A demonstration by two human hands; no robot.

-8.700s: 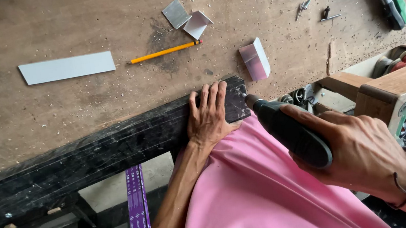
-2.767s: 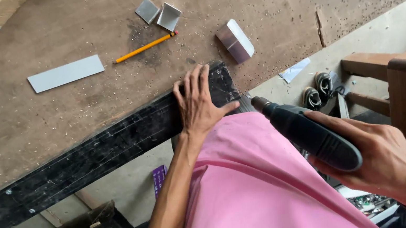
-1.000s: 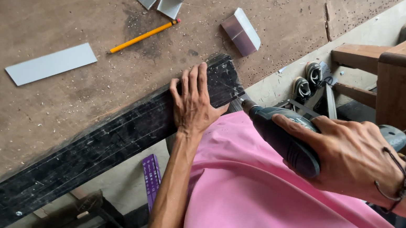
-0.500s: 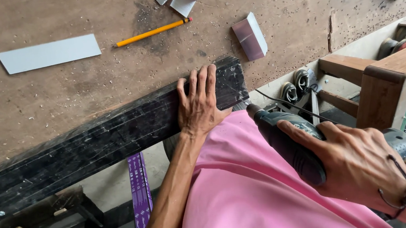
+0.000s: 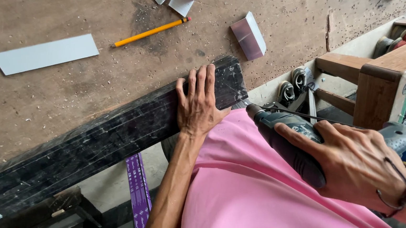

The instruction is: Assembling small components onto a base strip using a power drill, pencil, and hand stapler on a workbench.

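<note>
drill (image 5: 292, 144) | nose now close under black beam (image 5: 100, 139) end

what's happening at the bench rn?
A person in a pink shirt presses the left hand flat on the end of a black beam at the workbench edge. The right hand grips a power drill, nose pointing at the beam's end. A pencil and metal pieces lie on the bench.
</note>
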